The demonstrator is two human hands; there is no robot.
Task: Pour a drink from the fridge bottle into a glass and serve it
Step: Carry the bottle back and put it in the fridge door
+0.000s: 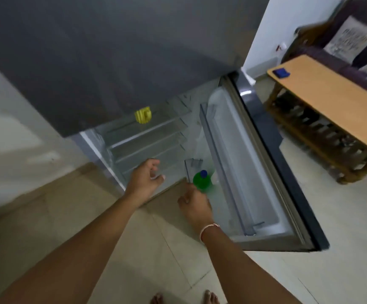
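Observation:
A green bottle [202, 180] with a blue cap stands in the lowest rack of the open fridge door [239, 163]. My right hand [194, 206] reaches down to the bottle and its fingers touch the bottle's near side; the grip itself is hidden behind the hand. My left hand [144, 179] hovers in front of the lower fridge shelves [143, 141] with its fingers loosely curled and nothing in it. No glass is in view.
A yellow object [143, 115] sits on an upper fridge shelf. The grey upper fridge door [112, 51] is closed. A wooden table [331, 99] with a blue item [280, 72] stands at the right, a sofa behind it. My bare feet show on the tiled floor [309, 270].

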